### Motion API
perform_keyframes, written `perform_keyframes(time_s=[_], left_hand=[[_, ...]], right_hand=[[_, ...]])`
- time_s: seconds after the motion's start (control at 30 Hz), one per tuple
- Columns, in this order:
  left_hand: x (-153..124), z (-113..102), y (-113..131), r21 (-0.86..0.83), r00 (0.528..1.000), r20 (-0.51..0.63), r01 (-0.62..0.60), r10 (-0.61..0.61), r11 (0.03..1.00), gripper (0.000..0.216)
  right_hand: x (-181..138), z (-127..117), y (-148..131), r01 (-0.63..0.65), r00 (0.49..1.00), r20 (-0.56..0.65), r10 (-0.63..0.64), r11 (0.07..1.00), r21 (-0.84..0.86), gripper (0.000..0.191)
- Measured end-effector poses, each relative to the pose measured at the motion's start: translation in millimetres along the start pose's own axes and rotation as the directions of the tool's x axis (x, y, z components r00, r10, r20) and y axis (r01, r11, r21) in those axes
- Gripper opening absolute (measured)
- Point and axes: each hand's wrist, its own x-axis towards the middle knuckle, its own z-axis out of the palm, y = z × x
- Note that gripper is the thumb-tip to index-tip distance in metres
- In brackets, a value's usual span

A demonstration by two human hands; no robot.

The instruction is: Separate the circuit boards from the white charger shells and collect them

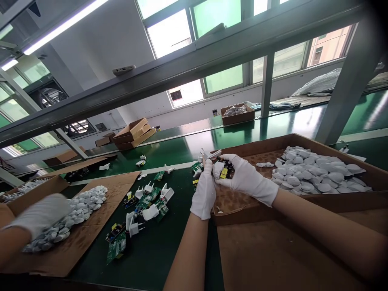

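Left hand [204, 194], white glove, fingers closed on a white plug [211, 154]; grip partly hidden. Right hand [247, 178], also gloved, fingers curled round a board [224, 173] with a yellow part. Both things are up between the hands, over the left end of the near-right tray [291, 198]. Plug's long axis runs roughly left-right, thin ends to far left; the board's yellow part faces the camera, its long axis can't be told behind the fingers. Tray is brown card: white caps [315, 171] heaped in its right part, a few small white bits left of the heap. Left of the hands, loose boards [148, 198] and plugs lie mixed on the green bench [145, 254]. Farther left, a card sheet [118, 186] bears a pile of white pieces [87, 206], a co-worker's gloved hand [42, 214], blurred, over its near end; finger state can't be told. Far-left box [42, 192] holds small white parts. Far box [239, 118] holds clear plastic.
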Motion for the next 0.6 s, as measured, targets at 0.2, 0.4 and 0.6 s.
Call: perform_keyframes(time_s=[0.2,0.4,0.6], left_hand=[[-8,6,4,0.019,0.994,0.032,0.106,-0.106,0.994,0.023],[-9,9,6,0.001,0.99,0.037,0.139,-0.139,0.99,0.022],[-7,4,0,-0.019,0.991,0.09,0.104,-0.102,0.994,0.019]], right_hand=[[4,-4,2,-0.078,0.995,0.067,0.069,0.986,0.146,0.063],[3,-8,1,-0.113,0.982,0.164,0.099,0.99,0.08,0.071],[3,-12,-8,-0.128,0.979,0.132,0.156,0.972,-0.199,0.067]])
